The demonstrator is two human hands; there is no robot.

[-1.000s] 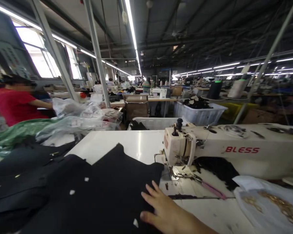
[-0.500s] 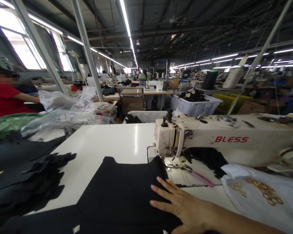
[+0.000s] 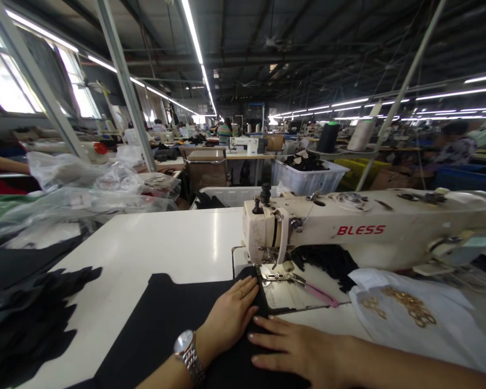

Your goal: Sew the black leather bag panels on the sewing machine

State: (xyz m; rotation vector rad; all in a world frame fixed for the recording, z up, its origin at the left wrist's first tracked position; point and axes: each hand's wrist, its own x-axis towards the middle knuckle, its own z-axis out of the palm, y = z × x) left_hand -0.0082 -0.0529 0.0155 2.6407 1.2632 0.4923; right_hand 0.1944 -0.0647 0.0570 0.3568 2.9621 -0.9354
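Black fabric panel point(image 3: 174, 319) lies on the white table, its upper right corner beside the needle area of the sewing machine point(image 3: 319, 224). My left hand point(image 3: 229, 316), with a watch point(image 3: 184, 343) on the wrist, rests flat on the panel with its fingertips close to the presser foot. Just below it my right hand point(image 3: 287, 346) is spread on the panel near its right edge. Both hands press from above without grasping. A slim pink-handled tool point(image 3: 318, 294) lies on the machine bed to the right; its kind is unclear.
A stack of black pieces point(image 3: 36, 313) covers the table's left side. To the right, gold-coloured metal rings point(image 3: 413, 305) sit on a white bag point(image 3: 372, 286). Plastic-wrapped goods point(image 3: 85, 200) and a white crate point(image 3: 311, 175) with dark scraps stand beyond the table.
My left hand has come into view and now lies on the panel near the machine. My right hand stays spread on it. The camera view has turned slightly to the right.
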